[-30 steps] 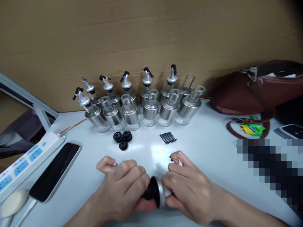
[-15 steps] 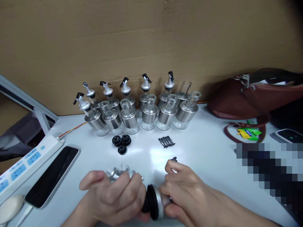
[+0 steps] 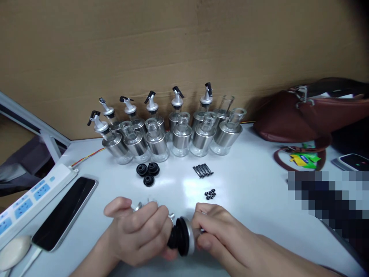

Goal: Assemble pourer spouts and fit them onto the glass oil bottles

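Observation:
Between my hands is a pour spout, with a silver cap and a black ribbed stopper, lying sideways. My left hand is wrapped round the stopper's black end. My right hand pinches the silver spout end, whose tip is mostly hidden by the fingers. Behind my left hand, silver spout parts lie partly covered. Farther back are black ribbed stoppers, a row of black levers and a small cluster of black rings.
Glass bottles with steel bands stand in two rows at the back, several with spouts fitted. A power strip, a phone and a pale rounded object are at left. A brown bag sits at right, before a cardboard wall.
Both hands and the spout have shifted slightly up and left. My right hand's fingers have closed in nearer the spout's tip, and the black rings now show fully.

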Demonstrator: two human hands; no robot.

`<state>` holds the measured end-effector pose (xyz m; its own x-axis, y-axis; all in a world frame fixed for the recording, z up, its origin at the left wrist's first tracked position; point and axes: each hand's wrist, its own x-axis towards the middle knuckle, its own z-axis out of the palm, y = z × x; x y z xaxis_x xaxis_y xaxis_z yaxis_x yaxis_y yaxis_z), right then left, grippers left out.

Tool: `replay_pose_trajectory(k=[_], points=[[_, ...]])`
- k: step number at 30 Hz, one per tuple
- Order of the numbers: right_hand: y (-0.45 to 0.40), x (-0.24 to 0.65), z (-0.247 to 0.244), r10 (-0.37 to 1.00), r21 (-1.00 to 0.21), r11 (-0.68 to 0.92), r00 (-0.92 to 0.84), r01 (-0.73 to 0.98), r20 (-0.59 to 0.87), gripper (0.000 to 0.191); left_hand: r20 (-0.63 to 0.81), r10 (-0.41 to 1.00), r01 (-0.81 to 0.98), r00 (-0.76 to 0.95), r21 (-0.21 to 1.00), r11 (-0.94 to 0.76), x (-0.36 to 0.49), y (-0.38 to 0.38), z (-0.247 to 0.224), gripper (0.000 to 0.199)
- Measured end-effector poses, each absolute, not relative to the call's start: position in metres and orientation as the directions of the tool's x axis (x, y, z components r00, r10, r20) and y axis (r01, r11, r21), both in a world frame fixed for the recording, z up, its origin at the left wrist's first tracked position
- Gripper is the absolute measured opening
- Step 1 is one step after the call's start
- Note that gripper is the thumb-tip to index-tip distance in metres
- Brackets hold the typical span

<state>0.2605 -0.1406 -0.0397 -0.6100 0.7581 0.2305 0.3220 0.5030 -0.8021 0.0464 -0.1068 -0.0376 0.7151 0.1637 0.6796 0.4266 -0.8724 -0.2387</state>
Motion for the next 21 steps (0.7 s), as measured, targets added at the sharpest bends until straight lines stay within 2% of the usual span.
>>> replay_pose_trajectory(k=[3,5,7,9,11,15,21], points=[[-0.138,0.262,-0.043,0.794,-0.922,0.265,-0.606,0.283,0.042,0.058,0.691,0.304,0.507,0.656,-0.105,-0.856,0.049,-0.107,-0.051,0.044],[-0.136,0.263,-0.051,0.765,-0.981,-0.013,-0.629,0.195,-0.135,0.058,0.649,0.406,0.531,0.643,0.003,-0.847,0.051,-0.108,-0.058,0.042],[-0.134,0.263,-0.061,0.675,-0.946,-0.317,-0.685,0.066,-0.273,0.058,0.57,0.461,0.508,0.68,0.086,-0.857,0.053,-0.109,-0.061,0.038],[-0.134,0.262,-0.069,0.596,-0.861,-0.505,-0.742,-0.049,-0.308,0.059,0.511,0.464,0.461,0.723,0.142,-0.876,0.054,-0.11,-0.062,0.033],[-0.133,0.262,-0.074,0.566,-0.803,-0.582,-0.773,-0.129,-0.287,0.057,0.497,0.44,0.425,0.748,0.151,-0.892,0.055,-0.111,-0.06,0.035],[-0.132,0.261,-0.073,0.519,-0.739,-0.644,-0.823,-0.198,-0.232,0.051,0.489,0.402,0.412,0.774,0.092,-0.906,0.055,-0.11,-0.054,0.036],[-0.138,0.259,-0.067,0.536,-0.735,-0.644,-0.811,-0.214,-0.234,0.045,0.514,0.418,0.443,0.75,0.079,-0.893,0.051,-0.106,-0.052,0.037]])
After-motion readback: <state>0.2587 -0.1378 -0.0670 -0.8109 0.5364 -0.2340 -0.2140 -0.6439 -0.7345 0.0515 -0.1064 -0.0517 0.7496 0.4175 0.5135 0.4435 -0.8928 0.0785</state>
